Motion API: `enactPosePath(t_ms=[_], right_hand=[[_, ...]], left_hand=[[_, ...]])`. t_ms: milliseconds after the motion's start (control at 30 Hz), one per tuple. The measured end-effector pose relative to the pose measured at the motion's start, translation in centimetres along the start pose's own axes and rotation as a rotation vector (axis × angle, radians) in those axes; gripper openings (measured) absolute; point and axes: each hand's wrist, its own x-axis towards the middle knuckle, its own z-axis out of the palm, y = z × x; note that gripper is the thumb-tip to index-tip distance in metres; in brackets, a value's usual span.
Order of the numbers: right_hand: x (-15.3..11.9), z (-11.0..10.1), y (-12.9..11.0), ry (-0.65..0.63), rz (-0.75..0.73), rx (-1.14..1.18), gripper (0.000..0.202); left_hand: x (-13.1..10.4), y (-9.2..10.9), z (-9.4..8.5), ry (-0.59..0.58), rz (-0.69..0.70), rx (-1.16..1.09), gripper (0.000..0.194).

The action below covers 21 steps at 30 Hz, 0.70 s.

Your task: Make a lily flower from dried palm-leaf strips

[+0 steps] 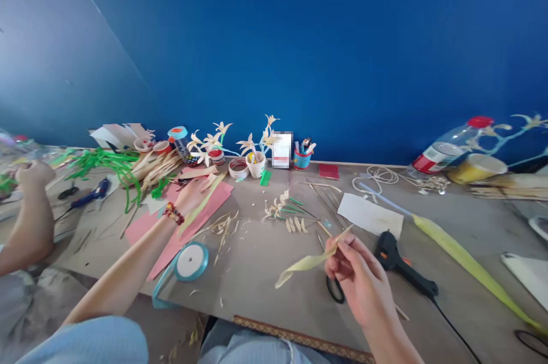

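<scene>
My right hand (359, 275) is raised over the near part of the table, thumb and fingers pinched on a pale yellow-green husk strip (302, 265) whose free end droops to the left. My left hand (194, 195), with a beaded bracelet at the wrist, reaches over pink paper (214, 210). Its fingers are small and blurred, so I cannot make out what they touch. Another yellowish strip (203, 205) lies right beside that hand. Between my hands are small pale husk flowers (285, 198) on green stems and a row of loose petals (296, 225).
A black glue gun (405, 267) with its cord lies right of my right hand, near white paper (370, 213). A blue ribbon spool (190, 261) sits near the front edge. Flower-filled cups (256, 167) stand by the blue wall. Another person's arm (32, 215) is at far left.
</scene>
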Motion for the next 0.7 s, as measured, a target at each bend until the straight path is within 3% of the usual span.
enactPosePath(t_ms=[100,233,300,367,433,500,533,600,667,700], right_hand=[[0.2,0.3,0.5,-0.028,0.03,-0.009,0.031],[0.6,1.1,1.3,-0.113,0.047,-0.035,0.026],[0.8,1.1,1.6,-0.134,0.024,-0.089,0.024],[0.8,0.6,1.7,-0.114,-0.027,-0.166,0.024],[0.6,-0.3,1.5,-0.084,-0.107,-0.318,0.024],[0.1,-1.3,1.1,-0.003,-0.304,-0.552,0.017],[-0.2,-1.6,0.9,0.049,-0.463,-0.685,0.013],[-0.8,-1.5,0.3,0.082,-0.833,-0.953,0.027],[-1.4,-0.7,-0.2,-0.102,-1.078,-1.225,0.043],[-1.5,-0.3,-0.2,-0.257,-1.103,-1.346,0.046]], left_hand=[[-3.0,3.6,0.6,-0.08,0.062,-0.102,0.026],[-8.4,10.7,3.1,-0.446,0.251,-0.58,0.032],[-10.3,13.3,4.7,-0.642,0.273,-0.728,0.034],[-11.4,14.6,6.0,-0.711,0.166,-0.842,0.029],[-12.0,14.9,6.7,-0.64,0.105,-0.8,0.021],[-12.3,14.8,6.9,-0.535,0.143,-0.69,0.02],[-12.3,14.8,6.9,-0.501,0.171,-0.641,0.02],[-12.3,15.0,6.8,-0.51,0.201,-0.597,0.019],[-12.2,15.4,6.7,-0.574,0.214,-0.616,0.021],[-12.2,15.6,6.8,-0.606,0.223,-0.639,0.022]])
